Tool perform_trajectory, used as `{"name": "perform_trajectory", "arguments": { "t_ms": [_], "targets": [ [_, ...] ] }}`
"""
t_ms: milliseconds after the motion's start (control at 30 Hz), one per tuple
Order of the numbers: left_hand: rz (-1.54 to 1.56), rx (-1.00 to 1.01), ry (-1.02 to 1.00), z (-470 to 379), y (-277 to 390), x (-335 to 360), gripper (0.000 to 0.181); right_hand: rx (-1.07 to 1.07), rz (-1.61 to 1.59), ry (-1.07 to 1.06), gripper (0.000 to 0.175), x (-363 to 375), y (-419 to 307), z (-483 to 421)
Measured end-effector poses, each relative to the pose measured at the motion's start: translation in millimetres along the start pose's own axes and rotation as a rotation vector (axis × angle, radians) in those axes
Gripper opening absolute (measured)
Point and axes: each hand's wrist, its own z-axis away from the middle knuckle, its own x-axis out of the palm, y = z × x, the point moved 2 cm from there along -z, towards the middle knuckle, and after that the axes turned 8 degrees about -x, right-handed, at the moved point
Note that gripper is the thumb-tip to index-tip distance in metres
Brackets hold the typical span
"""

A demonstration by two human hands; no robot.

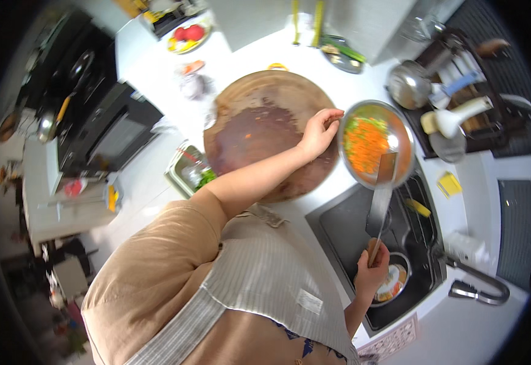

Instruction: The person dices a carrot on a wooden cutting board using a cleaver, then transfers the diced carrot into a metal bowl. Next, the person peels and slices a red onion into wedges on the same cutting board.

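Observation:
My left hand (320,132) touches the left rim of a steel bowl (406,123), its fingertips at the edge. Diced carrot (361,143) and chopped green pieces (375,119) lie inside. By its handle, my right hand (371,269) grips a cleaver (381,205) over the sink; the far end of the blade reaches over the bowl's near rim. Under my left forearm lies a round wooden chopping board (256,132), wet and stained, with a small orange bit on it.
A black sink (343,228) at the lower right holds a pan (391,280). Right of it stands a faucet (480,283). A dish rack (498,118) with utensils is at the upper right. A plate of greens (343,57), a tomato plate (187,39) and a bin (181,175) surround the board.

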Motion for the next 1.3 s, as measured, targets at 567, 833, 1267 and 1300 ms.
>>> {"name": "perform_trajectory", "arguments": {
  "t_ms": [567, 833, 1267, 1300],
  "targets": [
    [0.175, 0.005, 0.568, 80, -54, -208, 0.032, 0.329, -0.732, -0.593, 0.022, 155, 40, -17],
    [0.234, 0.013, 0.625, 81, -50, -204, 0.035, 0.216, -0.679, -0.738, 0.023, 217, -3, -59],
    [0.059, 0.053, 0.784, 79, -56, -177, 0.038, 0.149, -0.485, -0.974, 0.024, 240, -21, -159],
    [0.06, 0.059, 0.777, 79, -56, -177, 0.038, 0.152, -0.459, -1.006, 0.023, 238, -22, -159]
  ]
}}
